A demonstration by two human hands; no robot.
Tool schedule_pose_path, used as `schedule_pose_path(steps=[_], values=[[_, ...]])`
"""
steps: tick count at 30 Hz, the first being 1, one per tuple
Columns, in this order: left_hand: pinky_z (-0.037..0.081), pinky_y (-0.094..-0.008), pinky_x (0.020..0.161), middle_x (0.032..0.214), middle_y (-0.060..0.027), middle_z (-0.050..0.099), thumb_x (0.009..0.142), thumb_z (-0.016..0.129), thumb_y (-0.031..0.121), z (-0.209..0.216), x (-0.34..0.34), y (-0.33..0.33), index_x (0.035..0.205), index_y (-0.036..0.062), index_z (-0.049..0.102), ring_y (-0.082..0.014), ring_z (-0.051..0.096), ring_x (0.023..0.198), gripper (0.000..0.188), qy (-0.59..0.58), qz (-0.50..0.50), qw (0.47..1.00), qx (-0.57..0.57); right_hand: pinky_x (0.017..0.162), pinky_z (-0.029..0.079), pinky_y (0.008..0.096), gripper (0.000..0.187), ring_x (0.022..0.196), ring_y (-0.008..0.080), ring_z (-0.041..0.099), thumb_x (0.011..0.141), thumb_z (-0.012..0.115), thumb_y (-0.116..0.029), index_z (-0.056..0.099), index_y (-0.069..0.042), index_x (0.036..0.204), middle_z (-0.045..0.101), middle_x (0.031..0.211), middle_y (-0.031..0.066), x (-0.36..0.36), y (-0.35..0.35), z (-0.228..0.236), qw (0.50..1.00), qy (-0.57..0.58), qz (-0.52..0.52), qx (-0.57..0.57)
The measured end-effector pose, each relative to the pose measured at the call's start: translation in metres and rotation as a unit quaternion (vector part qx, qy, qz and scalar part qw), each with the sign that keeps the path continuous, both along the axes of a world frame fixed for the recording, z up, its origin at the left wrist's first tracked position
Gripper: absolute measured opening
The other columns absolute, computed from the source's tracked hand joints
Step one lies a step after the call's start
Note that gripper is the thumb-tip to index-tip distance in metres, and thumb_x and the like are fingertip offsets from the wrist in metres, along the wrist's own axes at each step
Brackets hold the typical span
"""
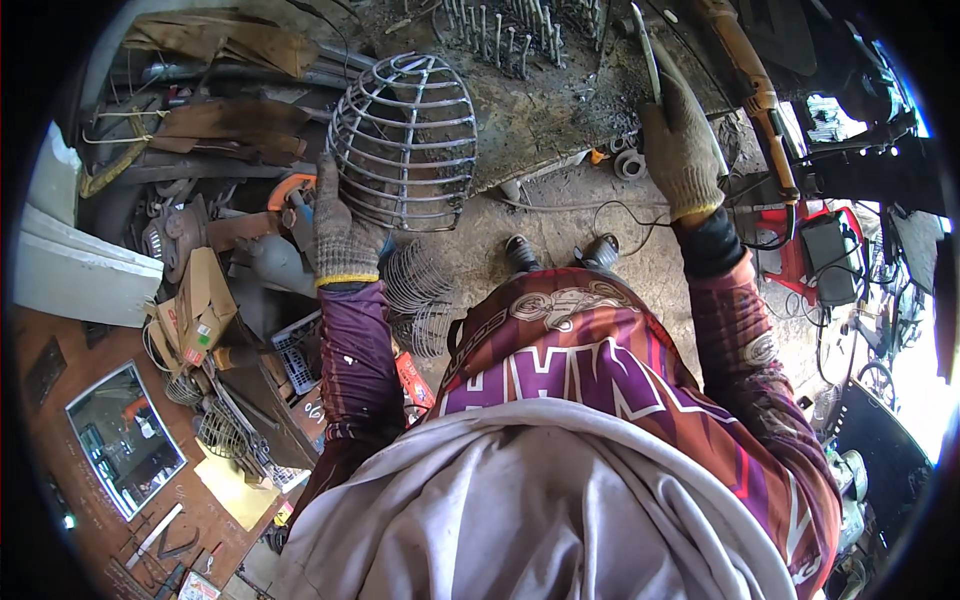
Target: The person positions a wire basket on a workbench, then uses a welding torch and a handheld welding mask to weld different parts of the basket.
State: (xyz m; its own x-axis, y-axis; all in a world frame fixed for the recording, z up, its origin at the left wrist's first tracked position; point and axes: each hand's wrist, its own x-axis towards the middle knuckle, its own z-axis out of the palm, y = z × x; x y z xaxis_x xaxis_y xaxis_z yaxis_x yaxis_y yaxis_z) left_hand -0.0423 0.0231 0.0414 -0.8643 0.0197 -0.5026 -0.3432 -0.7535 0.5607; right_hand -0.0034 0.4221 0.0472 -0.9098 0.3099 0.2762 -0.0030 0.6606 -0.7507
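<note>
My left hand [342,225], in a grey knit glove, grips the left edge of an oval cage of welded metal bars [405,150]. The cage has curved ribs crossed by a central bar and is held at the near edge of the workbench. My right hand [682,150], gloved too, is closed around a slender pale strip or rod [648,55] that points away over the bench. Its exact kind is unclear, and the fingers are partly hidden behind the back of the glove.
Several upright metal pegs [510,35] stand on the dark, dirty workbench [560,105]. At the right lies a long orange-brown tool [755,90] with a cable. Coiled wire rings [418,275] sit below the cage. A cardboard box [195,310] and scrap metal crowd the left.
</note>
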Motion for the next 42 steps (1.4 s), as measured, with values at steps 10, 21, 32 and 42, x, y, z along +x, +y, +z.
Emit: schedule_pose_path(steps=[10, 21, 32, 42], values=[[0.062, -0.0425, 0.083, 0.121, -0.01, 0.069, 0.092, 0.071, 0.027, 0.005, 0.001, 0.012, 0.123, 0.0044, 0.061, -0.0259, 0.07, 0.101, 0.039, -0.034, 0.061, 0.99, -0.121, 0.092, 0.049, 0.0496, 0.041, 0.109, 0.0463, 0.06, 0.091, 0.054, -0.022, 0.057, -0.009, 0.13, 0.065, 0.115, 0.0265, -0.012, -0.004, -0.014, 0.996, -0.049, -0.017, 0.069], [0.063, -0.0415, 0.077, 0.112, -0.0101, 0.071, 0.093, 0.068, 0.023, 0.046, 0.009, 0.023, 0.116, 0.0064, 0.065, -0.0253, 0.071, 0.094, 0.028, 0.025, 0.055, 0.997, -0.05, 0.094, 0.049, 0.0456, 0.041, 0.112, 0.0419, 0.061, 0.094, 0.053, -0.024, 0.058, -0.005, 0.129, 0.065, 0.117, 0.0251, -0.013, -0.01, -0.01, 0.997, -0.068, -0.026, 0.039], [0.062, -0.0298, 0.052, 0.087, -0.0132, 0.074, 0.102, 0.055, 0.028, 0.065, 0.006, 0.021, 0.106, 0.0004, 0.065, -0.0207, 0.072, 0.066, 0.03, 0.045, -0.004, 0.986, 0.158, 0.089, 0.049, 0.032, 0.042, 0.102, 0.0211, 0.065, 0.095, 0.055, -0.019, 0.058, 0.002, 0.131, 0.069, 0.115, 0.0135, -0.023, 0.009, 0.001, 0.996, -0.04, -0.06, -0.061], [0.066, -0.0334, 0.063, 0.098, -0.012, 0.074, 0.103, 0.051, 0.027, 0.045, 0.003, 0.021, 0.109, 0.0017, 0.064, -0.0231, 0.074, 0.078, 0.029, 0.127, -0.06, 0.963, 0.23, 0.095, 0.049, 0.0493, 0.042, 0.111, 0.043, 0.061, 0.09, 0.054, -0.028, 0.06, -0.008, 0.127, 0.065, 0.116, 0.0246, -0.057, 0.021, 0.013, 0.981, -0.109, -0.063, 0.147]])
